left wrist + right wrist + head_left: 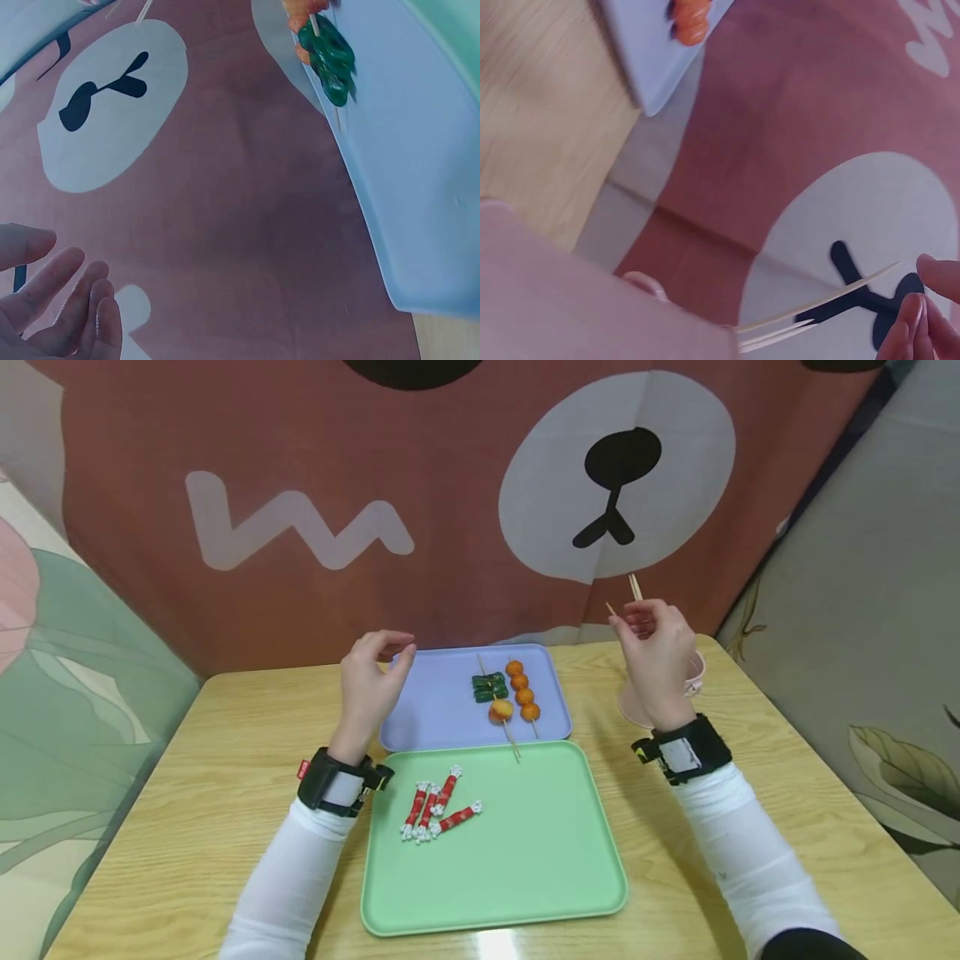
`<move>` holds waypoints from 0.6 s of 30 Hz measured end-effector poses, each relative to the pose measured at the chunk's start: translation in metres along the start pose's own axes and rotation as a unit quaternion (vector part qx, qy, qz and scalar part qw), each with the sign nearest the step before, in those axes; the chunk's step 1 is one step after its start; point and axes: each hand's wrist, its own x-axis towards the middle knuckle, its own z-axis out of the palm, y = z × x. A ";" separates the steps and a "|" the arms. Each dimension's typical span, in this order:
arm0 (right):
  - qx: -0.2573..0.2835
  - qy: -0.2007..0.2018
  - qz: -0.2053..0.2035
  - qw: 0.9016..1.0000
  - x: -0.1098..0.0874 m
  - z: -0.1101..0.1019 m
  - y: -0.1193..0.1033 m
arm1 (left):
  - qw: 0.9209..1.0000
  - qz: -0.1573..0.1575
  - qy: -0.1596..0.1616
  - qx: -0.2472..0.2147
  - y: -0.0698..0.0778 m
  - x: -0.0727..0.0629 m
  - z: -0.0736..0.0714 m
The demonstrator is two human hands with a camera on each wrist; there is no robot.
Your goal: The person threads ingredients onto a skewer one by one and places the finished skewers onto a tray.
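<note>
Above the left edge of the blue tray (442, 706), my left hand (377, 681) hovers with fingers loosely bent and nothing in them. My right hand (658, 652) is raised before a pink cup (633, 706) that holds wooden skewers (634, 587). In the right wrist view, one longer skewer (832, 300) points at the fingertips, with a small gap showing. The blue tray holds a skewer of orange balls (523, 693), green rolled pieces (490, 687) on a stick, and a golden ball (500, 712) on a stick; whether these two share one stick I cannot tell.
A green tray (540, 852) lies in front of the blue one, holding several red rolls (442, 810) with bumpy white ends. Both trays rest on a wooden table (247, 752). A brown cloth (450, 585) with a bear face hangs behind.
</note>
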 end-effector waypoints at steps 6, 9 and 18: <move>-0.015 0.009 -0.012 1.000 0.006 0.008 0.016 | 1.000 -0.001 -0.005 -0.012 0.004 0.001 0.007; -0.009 0.002 -0.008 1.000 0.007 0.011 0.020 | 1.000 -0.002 -0.010 -0.011 0.006 0.001 0.009; 0.014 -0.005 0.017 1.000 0.005 0.017 0.021 | 0.999 -0.016 -0.040 -0.007 0.013 0.001 0.018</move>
